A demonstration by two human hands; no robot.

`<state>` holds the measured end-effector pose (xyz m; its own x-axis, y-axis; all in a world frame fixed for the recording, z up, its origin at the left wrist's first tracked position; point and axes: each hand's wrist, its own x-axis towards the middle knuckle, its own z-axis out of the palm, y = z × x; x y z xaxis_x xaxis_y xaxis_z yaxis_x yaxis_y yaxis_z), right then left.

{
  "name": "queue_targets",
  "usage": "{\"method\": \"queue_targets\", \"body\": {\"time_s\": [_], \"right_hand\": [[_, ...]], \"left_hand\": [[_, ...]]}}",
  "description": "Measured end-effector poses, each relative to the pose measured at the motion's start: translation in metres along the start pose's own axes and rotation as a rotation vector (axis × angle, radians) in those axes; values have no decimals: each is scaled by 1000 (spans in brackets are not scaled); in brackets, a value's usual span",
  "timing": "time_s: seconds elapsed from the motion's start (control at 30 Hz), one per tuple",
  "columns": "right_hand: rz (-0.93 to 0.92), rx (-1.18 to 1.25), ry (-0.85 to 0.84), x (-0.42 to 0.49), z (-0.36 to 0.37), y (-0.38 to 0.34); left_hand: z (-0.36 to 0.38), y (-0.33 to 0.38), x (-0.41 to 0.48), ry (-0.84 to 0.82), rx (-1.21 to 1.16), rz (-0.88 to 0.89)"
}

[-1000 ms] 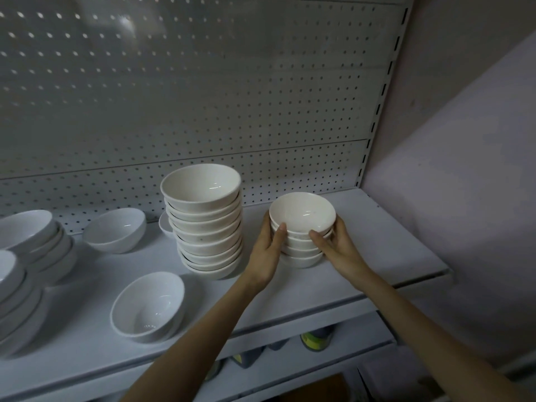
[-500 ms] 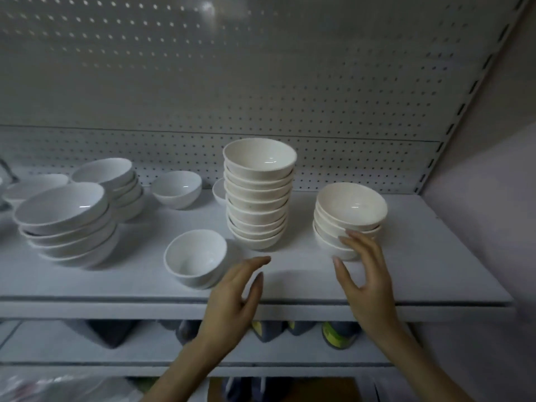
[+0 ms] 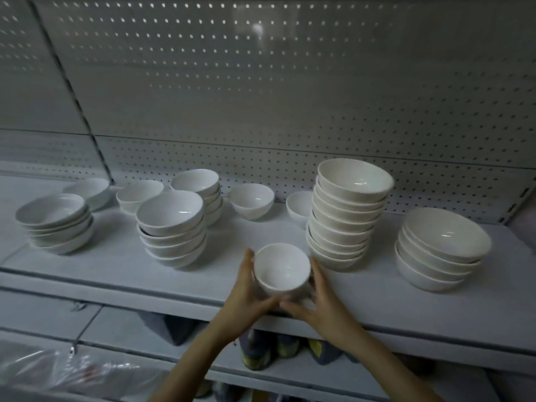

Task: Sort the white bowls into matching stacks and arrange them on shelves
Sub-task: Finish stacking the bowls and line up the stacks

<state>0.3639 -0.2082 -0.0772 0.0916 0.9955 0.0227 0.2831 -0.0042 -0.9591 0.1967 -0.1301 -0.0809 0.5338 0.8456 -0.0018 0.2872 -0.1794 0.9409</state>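
A small white bowl [image 3: 282, 268] sits near the front edge of the white shelf [image 3: 116, 265], cupped from both sides by my left hand [image 3: 246, 297] and my right hand [image 3: 322, 303]. Right of it stands a tall stack of bowls [image 3: 345, 216], and further right a shorter stack of wider bowls [image 3: 438, 250]. To the left are a stack of medium bowls [image 3: 174, 227], a stack of shallow bowls [image 3: 56, 221] and a smaller stack [image 3: 203, 190] behind. Single small bowls [image 3: 251, 200] stand near the back.
A perforated back panel [image 3: 261, 97] rises behind the shelf. Another small bowl [image 3: 298, 206] is half hidden behind the tall stack. A lower shelf [image 3: 145, 343] holds dark packaged items [image 3: 261, 352]. Crinkled clear plastic [image 3: 72, 372] lies at the bottom left.
Both hands let go of the short right stack, moved left and closed around the single small bowl at the shelf's front. The view has swung left, showing more stacks.
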Motion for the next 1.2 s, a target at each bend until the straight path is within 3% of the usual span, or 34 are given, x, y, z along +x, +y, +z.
{"method": "queue_targets", "body": {"time_s": [0.17,0.4,0.6,0.9,1.0,1.2], "right_hand": [[58,143,83,13,11,2],[83,138,195,15,21,-5],[87,150,220,23,39,-8],[137,147,23,53,42,-25],[116,2,112,73,37,-33],[-135,-444,294,137,24,-59]], "left_hand": [[-22,-5,21,-183,29,46],[-37,-15,32,-279,14,186],[-41,-16,24,-195,-47,214],[-62,-20,18,1,-86,137],[-65,-22,19,39,-63,114],[-75,-28,25,27,3,103]]}}
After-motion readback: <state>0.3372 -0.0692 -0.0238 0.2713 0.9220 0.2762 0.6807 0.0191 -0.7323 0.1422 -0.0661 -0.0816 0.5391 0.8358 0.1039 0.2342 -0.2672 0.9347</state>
